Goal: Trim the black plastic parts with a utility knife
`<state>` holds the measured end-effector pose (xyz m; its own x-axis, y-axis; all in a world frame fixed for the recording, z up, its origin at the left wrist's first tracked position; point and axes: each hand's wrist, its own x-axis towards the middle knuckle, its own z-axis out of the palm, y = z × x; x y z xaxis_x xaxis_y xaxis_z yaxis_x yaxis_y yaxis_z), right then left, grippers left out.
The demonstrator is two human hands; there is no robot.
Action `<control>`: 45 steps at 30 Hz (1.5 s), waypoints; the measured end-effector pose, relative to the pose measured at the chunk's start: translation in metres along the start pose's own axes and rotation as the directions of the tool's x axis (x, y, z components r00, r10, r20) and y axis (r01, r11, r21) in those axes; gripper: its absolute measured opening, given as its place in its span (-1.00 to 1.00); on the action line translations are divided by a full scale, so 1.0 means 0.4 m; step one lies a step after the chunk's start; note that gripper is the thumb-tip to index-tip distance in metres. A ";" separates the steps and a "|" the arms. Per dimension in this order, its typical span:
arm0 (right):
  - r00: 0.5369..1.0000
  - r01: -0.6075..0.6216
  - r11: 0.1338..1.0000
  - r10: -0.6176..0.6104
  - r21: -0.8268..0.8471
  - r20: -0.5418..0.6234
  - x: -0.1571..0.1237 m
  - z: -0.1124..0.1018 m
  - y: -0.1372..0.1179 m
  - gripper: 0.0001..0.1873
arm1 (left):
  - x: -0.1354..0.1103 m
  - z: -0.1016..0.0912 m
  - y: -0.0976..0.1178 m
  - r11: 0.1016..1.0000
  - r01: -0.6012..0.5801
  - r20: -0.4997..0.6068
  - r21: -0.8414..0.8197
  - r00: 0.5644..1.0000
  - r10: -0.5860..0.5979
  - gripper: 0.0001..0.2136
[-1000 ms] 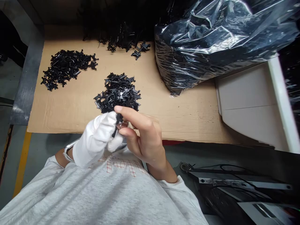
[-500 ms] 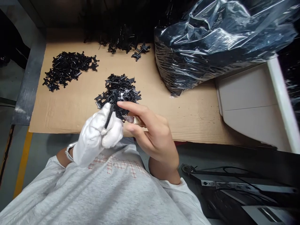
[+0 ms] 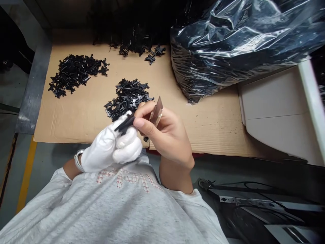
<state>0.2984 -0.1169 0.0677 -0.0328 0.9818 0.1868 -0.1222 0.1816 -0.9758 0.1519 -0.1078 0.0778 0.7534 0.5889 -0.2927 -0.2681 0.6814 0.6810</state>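
Observation:
My left hand (image 3: 109, 146), in a white fabric glove, grips a small black plastic moulded part (image 3: 124, 124) between thumb and fingers. My right hand (image 3: 169, 139) is bare and pinches a flat metal blade (image 3: 156, 112), which sticks up past the fingers. Its thumb tip sits against the black part. Just beyond both hands lies a heap of similar black parts (image 3: 127, 98) on a flattened cardboard sheet (image 3: 208, 132). Another heap (image 3: 76, 72) lies to the left, and a darker spread of parts (image 3: 134, 44) lies at the far edge.
A large black-tinted plastic bag (image 3: 228, 44) bulges over the cardboard's far right. A white panel (image 3: 274, 112) stands to its right, and a grey metal rail (image 3: 34, 88) runs along the left. Metal brackets and cables (image 3: 254, 201) lie low at the right.
The metal blade now shows upright in my right hand. The black part has turned from steep to nearly level, and both hands have come closer together.

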 end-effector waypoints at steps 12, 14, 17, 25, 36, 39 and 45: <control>0.998 -0.042 0.998 0.039 0.057 0.051 -0.002 -0.014 0.001 -0.60 | -0.011 -0.073 -0.018 0.959 -0.075 -0.053 0.273 0.994 0.093 -0.66; 0.998 -0.051 0.999 0.050 0.009 0.049 -0.002 -0.017 -0.005 -0.60 | -0.021 -0.080 -0.003 0.924 -0.085 -0.164 0.372 0.974 0.156 -0.65; 0.995 -0.081 0.995 0.084 -0.061 0.051 -0.003 -0.019 -0.010 -0.61 | -0.034 -0.070 0.021 0.871 -0.093 -0.252 0.483 0.938 0.240 -0.61; 0.997 -0.013 0.997 0.017 -0.070 0.070 -0.020 -0.028 0.011 -0.58 | -0.027 -0.050 0.020 0.826 -0.068 -0.253 0.560 0.935 0.249 -0.72; 0.932 0.348 0.827 -0.355 -0.442 0.071 -0.066 0.001 0.025 -0.66 | -0.049 -0.040 0.001 0.855 -0.180 -0.368 0.486 0.846 0.387 -0.69; 0.907 0.407 0.785 -0.408 -0.466 0.105 -0.058 0.003 0.031 -0.68 | -0.054 -0.037 0.000 0.859 -0.200 -0.354 0.470 0.849 0.392 -0.68; 0.884 0.441 0.748 -0.457 -0.496 0.096 -0.057 0.004 0.042 -0.71 | -0.067 -0.048 -0.003 0.898 -0.179 -0.300 0.401 0.901 0.314 -0.63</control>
<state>0.2955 -0.1363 0.0475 -0.0687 0.7797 0.6224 0.3857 0.5961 -0.7042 0.1207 -0.1160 0.0720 0.4145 0.8746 -0.2516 -0.1351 0.3325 0.9334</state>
